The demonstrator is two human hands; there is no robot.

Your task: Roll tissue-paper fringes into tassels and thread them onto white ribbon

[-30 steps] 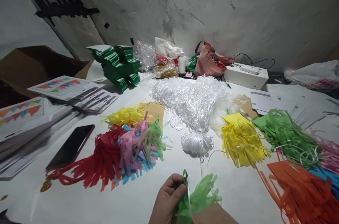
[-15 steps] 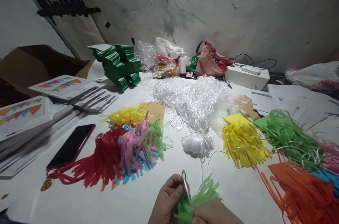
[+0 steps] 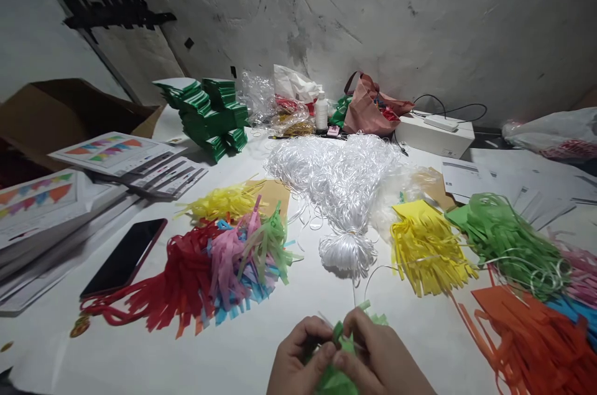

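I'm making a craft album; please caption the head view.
Left hand and right hand hold green strips before white string, with red fringe left and orange fringe right.

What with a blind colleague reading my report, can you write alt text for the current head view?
A left hand and a right hand hold green fringed strips over a white table. Beyond lies a heap of glossy white string, with multicolored tassels and a phone to the left and yellow fringe and orange fringe to the right.
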